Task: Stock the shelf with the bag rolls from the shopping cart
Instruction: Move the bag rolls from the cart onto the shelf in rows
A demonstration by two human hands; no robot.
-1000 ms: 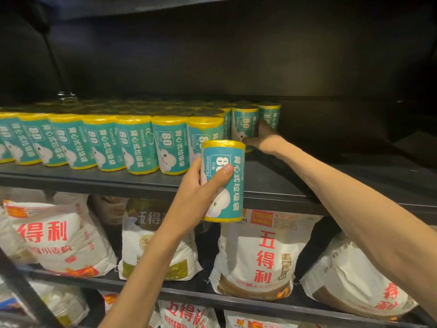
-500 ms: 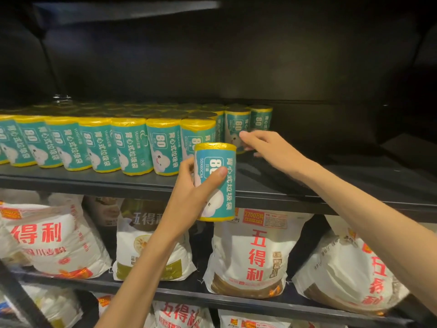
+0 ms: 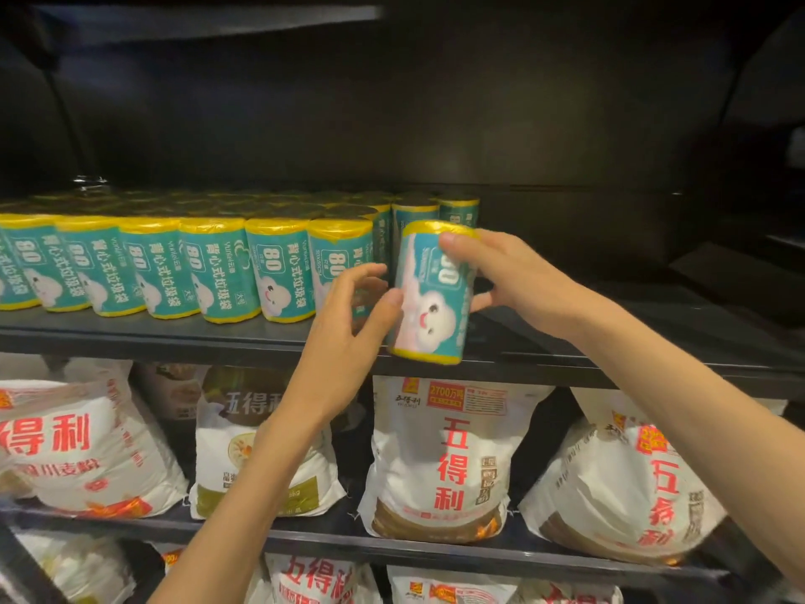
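Dark metal makes up the shelf [image 3: 610, 342], whose matte deck runs across the middle of the frame with a plain front lip; its back panel and the board overhead are equally dark, so the upper half of the frame is lost in shadow. A row of bag rolls [image 3: 218, 272], teal-wrapped with yellow caps, is stood upright along the deck from the left edge to just left of centre, with further ranks packed behind it; the two rearmost rolls [image 3: 435, 213] are seen at the right end of the block. To the right of them the deck lies bare and dim. One bag roll [image 3: 431, 298] is held upright at the shelf's front edge, just right of the row, its yellow base level with the lip; whether it is resting on the deck cannot be told. It is gripped by the right hand [image 3: 509, 276], thumb across the top front and fingers wrapped behind. The left hand [image 3: 348, 324] is placed against the roll's left side, the thumb touching the wrapper and the fingers loosely spread above, closed round nothing. On the lower shelf [image 3: 348, 538], white flour sacks [image 3: 440, 464] printed with red characters are leaned side by side, and more sacks are glimpsed along the bottom edge.
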